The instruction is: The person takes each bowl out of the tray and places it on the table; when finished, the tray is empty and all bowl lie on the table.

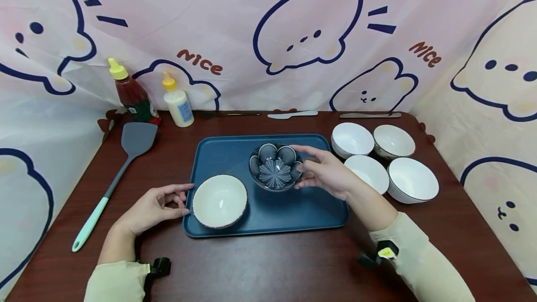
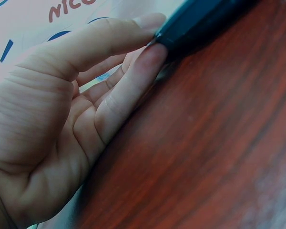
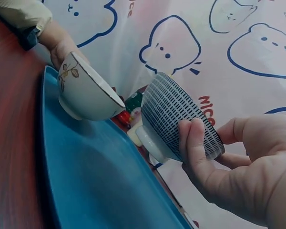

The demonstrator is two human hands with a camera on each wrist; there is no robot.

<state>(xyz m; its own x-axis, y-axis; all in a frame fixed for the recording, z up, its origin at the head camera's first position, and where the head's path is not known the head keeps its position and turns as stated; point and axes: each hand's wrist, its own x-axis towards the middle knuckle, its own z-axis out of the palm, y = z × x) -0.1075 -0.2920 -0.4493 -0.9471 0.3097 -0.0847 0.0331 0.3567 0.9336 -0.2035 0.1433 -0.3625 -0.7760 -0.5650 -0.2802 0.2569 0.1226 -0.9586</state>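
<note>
My right hand (image 1: 325, 169) holds a bowl (image 1: 274, 171) by its side, fingers near the rim. Its inside is dark with a fluted, petal-like pattern; the outside of this patterned bowl (image 3: 174, 117) shows blue-and-white dashes and a white foot. It is held over the blue tray (image 1: 289, 213). At the tray's left rim, my left hand (image 1: 157, 206) grips the edge between thumb and fingers, as the left wrist view shows. A cream bowl (image 1: 220, 201) with a brown rim and a leaf motif outside stands on the tray's left part, close by that hand.
Several white bowls (image 1: 413, 181) stand grouped right of the tray. On the left lies a grey spatula (image 1: 113, 183) with a mint handle. Behind it stand a red sauce bottle (image 1: 136, 94) and a pale squeeze bottle (image 1: 179, 106). Knives (image 1: 292, 114) lie along the back edge.
</note>
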